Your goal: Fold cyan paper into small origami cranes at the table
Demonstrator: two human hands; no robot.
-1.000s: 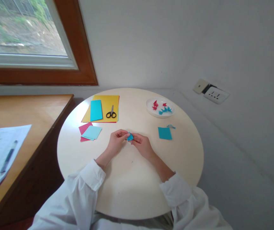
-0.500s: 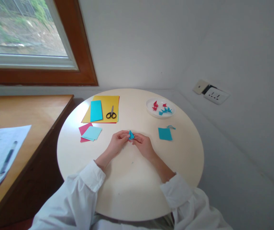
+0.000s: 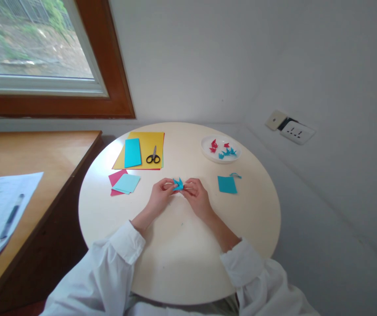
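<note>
A small folded blue paper piece (image 3: 178, 184) with pointed tips standing up is held between my two hands over the middle of the round table. My left hand (image 3: 162, 193) pinches its left side between thumb and fingers. On the other side, the fingertips of my right hand (image 3: 197, 197) close on its lower right edge. Farther right lies a square of blue paper (image 3: 227, 184), with a thin curled blue paper strip (image 3: 235, 175) by its upper corner.
A white dish (image 3: 204, 153) at the back right holds several small red and blue folded papers. Scissors (image 3: 153, 157) and a blue sheet (image 3: 132, 152) lie on yellow sheets (image 3: 149, 137). Pale blue squares (image 3: 127, 183) overlap red ones (image 3: 116, 176). A wooden desk (image 3: 59, 149) stands left, bearing papers and a pen (image 3: 12, 216).
The folded blue paper has turned in my fingers and now shows separate pointed tips instead of a compact triangle. My right fingers have shifted slightly; everything else stays in place.
</note>
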